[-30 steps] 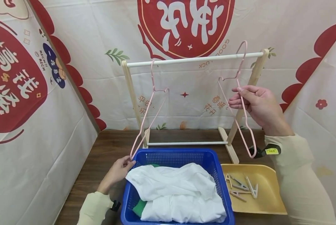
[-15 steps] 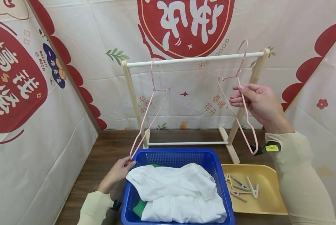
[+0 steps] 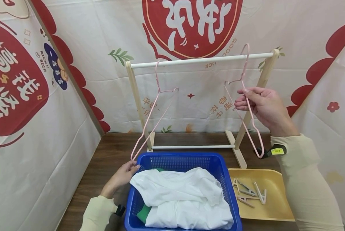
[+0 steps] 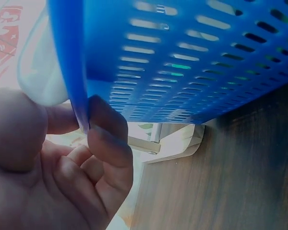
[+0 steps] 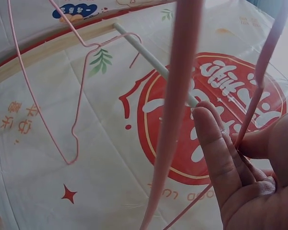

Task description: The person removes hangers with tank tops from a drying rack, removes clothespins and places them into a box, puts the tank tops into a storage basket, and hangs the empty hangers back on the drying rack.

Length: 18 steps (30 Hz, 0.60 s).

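Observation:
My right hand (image 3: 266, 107) pinches the side of a pink clothes hanger (image 3: 257, 134) between thumb and fingers. The hook of this hanger overlaps the right end of the rack's white rail (image 3: 201, 60) in the head view. At the left end, a second pink hanger (image 3: 150, 120) hangs from the rail, its lower corner close to my left hand (image 3: 121, 178). That hand grips the rim of a blue plastic basket (image 4: 69, 52), thumb on one side and fingers on the other. White clothes (image 3: 184, 195) fill the basket, with a green piece (image 3: 143, 213) partly hidden beneath.
A yellow tray (image 3: 271, 205) holding several clothespins (image 3: 259, 194) stands right of the basket, partly behind my right sleeve. The wooden rack's right post (image 3: 254, 96) rises behind my right hand. Printed cloth walls (image 3: 103, 96) enclose the brown table (image 3: 94, 166).
The right hanger's hook has shifted slightly left and down along the rail, with my right hand still pinching it. The left hanger has turned a little. My left hand stays at the basket rim.

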### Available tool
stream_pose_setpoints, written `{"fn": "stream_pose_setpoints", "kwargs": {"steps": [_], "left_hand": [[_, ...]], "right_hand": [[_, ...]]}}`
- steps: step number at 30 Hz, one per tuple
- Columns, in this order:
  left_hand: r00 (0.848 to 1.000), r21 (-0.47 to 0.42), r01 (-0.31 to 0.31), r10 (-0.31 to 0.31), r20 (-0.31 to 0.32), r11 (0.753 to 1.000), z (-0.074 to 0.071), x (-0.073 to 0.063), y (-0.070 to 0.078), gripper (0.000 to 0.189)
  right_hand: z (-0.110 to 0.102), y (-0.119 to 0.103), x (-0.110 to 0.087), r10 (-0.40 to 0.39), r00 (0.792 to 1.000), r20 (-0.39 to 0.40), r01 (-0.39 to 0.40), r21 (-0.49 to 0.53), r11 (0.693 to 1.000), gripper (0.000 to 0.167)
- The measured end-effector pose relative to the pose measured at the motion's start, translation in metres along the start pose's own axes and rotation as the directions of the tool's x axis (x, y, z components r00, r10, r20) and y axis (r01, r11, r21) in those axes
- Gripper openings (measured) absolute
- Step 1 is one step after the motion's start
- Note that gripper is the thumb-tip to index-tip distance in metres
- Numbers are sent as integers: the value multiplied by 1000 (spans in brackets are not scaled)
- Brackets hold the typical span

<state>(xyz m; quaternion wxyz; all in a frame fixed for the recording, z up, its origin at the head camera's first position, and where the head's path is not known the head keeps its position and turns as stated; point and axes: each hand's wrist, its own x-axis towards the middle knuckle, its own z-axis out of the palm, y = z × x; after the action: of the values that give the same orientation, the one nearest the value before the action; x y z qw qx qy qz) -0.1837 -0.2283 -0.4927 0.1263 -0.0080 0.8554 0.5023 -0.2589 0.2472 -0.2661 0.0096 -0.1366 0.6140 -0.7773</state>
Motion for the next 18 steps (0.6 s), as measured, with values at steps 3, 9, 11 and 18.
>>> {"fn": "stream_pose_setpoints", "kwargs": {"steps": [3,9,11,18], "left_hand": [[1000,-4,3,-3,0,1000,0,0,0,23],[999,-48,32,-31,8,998,1,-1,1,26],[999,-60,35,-34,9,998,1,-2,1,27],[999,-58,42,-42,3,997,2,-1,1,27]], "right_hand": [[-1,1,1,11,1000,-2,-11,-1,1000,21],[-3,6,1,26,1000,-1,-26,5,1000,21],[-3,8,2,31,1000,-4,-31,11,999,20],[-3,14,4,40,999,-5,-40,17,999,20]]}}
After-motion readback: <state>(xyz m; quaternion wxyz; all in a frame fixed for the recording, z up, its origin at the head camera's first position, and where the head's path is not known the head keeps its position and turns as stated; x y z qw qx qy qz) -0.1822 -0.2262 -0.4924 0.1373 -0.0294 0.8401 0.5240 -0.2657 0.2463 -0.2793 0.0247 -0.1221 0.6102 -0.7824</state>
